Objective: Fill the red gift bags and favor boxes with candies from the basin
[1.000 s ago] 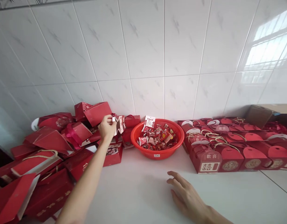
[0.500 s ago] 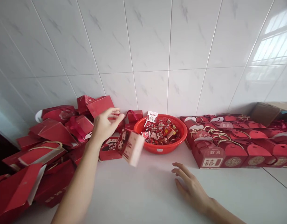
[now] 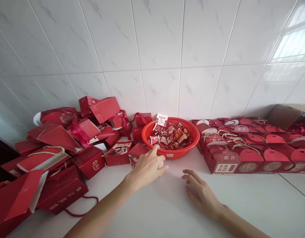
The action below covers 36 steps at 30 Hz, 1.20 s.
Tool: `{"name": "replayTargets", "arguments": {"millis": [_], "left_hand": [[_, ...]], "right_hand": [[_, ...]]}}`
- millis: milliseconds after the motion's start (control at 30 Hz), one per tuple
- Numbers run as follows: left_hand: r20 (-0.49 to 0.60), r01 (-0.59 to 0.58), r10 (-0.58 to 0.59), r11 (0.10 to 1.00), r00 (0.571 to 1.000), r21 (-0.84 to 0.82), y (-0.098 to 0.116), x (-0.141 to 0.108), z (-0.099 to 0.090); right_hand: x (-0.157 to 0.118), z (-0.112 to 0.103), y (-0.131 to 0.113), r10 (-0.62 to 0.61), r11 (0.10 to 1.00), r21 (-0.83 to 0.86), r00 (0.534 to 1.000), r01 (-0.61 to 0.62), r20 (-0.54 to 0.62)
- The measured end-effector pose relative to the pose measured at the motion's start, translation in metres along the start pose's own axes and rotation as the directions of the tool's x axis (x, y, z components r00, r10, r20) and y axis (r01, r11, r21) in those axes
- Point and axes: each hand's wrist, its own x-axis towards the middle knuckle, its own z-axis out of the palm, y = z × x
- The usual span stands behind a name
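Note:
My left hand [image 3: 147, 165] reaches over the right part of a small red box [image 3: 137, 152] with a printed side, just in front of the candy basket. Its fingers and thumb wrap that end, where a bit of pale card shows between them; the rest of the grip is hidden. Beside it on the left lies another red box [image 3: 119, 152] with a dark and white picture. The red plastic basket [image 3: 170, 154] holds many wrapped candies [image 3: 171, 137] and a white card [image 3: 161, 119]. My right hand [image 3: 200, 191] hovers or rests low over the table, fingers loosely bent and apart, holding nothing.
Many red boxes [image 3: 55, 138] are piled loosely at the left, some with ribbons or cords. Rows of red boxes [image 3: 249, 162] with rope handles stand at the right. A brown carton [image 3: 283, 115] is behind them, by the tiled wall.
My left hand has moved right and down from above the pile onto the small box, which was tilted and blurred by motion before. My right hand has barely moved.

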Motion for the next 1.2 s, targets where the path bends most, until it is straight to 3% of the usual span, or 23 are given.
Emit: {"name": "replayTargets", "arguments": {"millis": [200, 333, 500, 567, 700, 833, 1000, 1100, 1200], "left_hand": [[-0.044, 0.026, -0.026, 1.0, 0.999, -0.005, -0.002, -0.001, 0.004], [0.028, -0.002, 0.002, 1.0, 1.0, -0.011, -0.009, -0.009, -0.002], [0.084, -0.047, 0.039, 0.994, 0.996, 0.096, -0.011, -0.021, -0.011], [0.065, -0.004, -0.004, 0.991, 0.998, 0.137, -0.014, -0.024, -0.015], [-0.023, 0.194, -0.192, 0.97, 0.981, 0.148, -0.031, -0.028, -0.025], [-0.002, 0.308, -0.308, 0.949, 0.951, 0.073, -0.056, -0.031, -0.034], [0.074, 0.227, -0.227, 0.974, 0.971, 0.004, -0.07, -0.033, -0.038], [0.155, 0.227, -0.225, 0.974, 0.962, 0.003, -0.064, -0.034, -0.042], [0.189, 0.143, -0.145, 0.989, 0.971, 0.024, -0.055, -0.038, -0.054]], "right_hand": [[0.0, 0.0, 0.003, -0.003, 1.0, -0.013, 1.0, 0.003, 0.01], [0.0, -0.001, 0.006, -0.015, 1.0, -0.024, 1.0, 0.015, -0.002], [0.0, -0.001, 0.007, -0.016, 0.999, -0.033, 1.0, 0.016, -0.017], [0.0, -0.001, 0.007, -0.013, 0.999, -0.032, 1.0, 0.013, -0.018], [0.0, -0.001, 0.008, 0.0, 1.0, -0.025, 1.0, 0.0, 0.0], [0.0, -0.001, 0.008, -0.002, 1.0, -0.022, 1.0, 0.002, -0.005], [0.0, -0.002, 0.006, -0.002, 1.0, -0.007, 1.0, 0.002, 0.001], [0.0, -0.002, 0.007, -0.009, 1.0, -0.02, 1.0, 0.009, 0.01], [-0.001, -0.001, 0.008, -0.04, 0.998, -0.04, 0.999, 0.04, -0.003]]}}
